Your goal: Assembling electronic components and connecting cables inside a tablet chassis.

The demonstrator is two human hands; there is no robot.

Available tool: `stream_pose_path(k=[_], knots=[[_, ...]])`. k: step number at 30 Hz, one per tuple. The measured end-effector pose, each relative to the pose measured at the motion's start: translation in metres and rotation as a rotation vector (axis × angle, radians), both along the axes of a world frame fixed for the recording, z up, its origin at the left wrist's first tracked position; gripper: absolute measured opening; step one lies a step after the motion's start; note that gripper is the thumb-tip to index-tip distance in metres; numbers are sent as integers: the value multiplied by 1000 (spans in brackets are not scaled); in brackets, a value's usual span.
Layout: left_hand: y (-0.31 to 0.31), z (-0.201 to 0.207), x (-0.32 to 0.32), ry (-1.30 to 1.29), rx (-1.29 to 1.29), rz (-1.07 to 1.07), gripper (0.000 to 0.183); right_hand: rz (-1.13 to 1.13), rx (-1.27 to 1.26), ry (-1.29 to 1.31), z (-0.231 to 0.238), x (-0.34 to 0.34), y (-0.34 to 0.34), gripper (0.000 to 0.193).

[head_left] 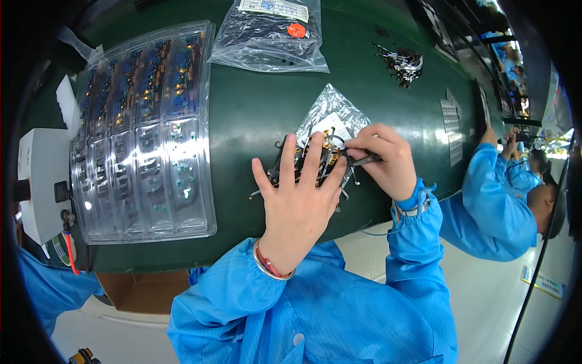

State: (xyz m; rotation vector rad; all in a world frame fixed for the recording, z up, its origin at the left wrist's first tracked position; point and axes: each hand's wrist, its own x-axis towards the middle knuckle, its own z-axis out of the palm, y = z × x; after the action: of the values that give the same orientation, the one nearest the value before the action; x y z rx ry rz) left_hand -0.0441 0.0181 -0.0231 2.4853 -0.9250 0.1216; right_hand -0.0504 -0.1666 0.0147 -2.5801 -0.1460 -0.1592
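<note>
Flex cables [300, 160] prob. mid-sort: L hand [301, 209] fingers apart atop them, R hand [391, 160] fingertips pinching one, apparently; next needs gentle pull.

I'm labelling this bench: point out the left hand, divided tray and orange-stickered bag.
Left hand [297, 207]: head view, back of the hand.
Divided tray [206, 176]: head view, its right rim.
Orange-stickered bag [265, 41]: head view, its clear plastic front.

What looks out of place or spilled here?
The pile of small parts at upper right lies jumbled on the table; no container holds it. The heap under the left hand looks tangled too. Nothing seems clearly damaged.
</note>
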Motion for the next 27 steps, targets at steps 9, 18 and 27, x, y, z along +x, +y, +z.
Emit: stream_pose_path(k=[9, 18, 27], knots=[[1, -3, 1, -22, -27, -3, 38, 87, -138, -15, -1, 2, 2, 23], [13, 11, 7, 121, -228, 104, 56, 40, -167, -49, 19, 2, 0, 25], [33, 15, 6, 83, -126, -7, 73, 11, -250, -222, 31, -5, -10, 23]])
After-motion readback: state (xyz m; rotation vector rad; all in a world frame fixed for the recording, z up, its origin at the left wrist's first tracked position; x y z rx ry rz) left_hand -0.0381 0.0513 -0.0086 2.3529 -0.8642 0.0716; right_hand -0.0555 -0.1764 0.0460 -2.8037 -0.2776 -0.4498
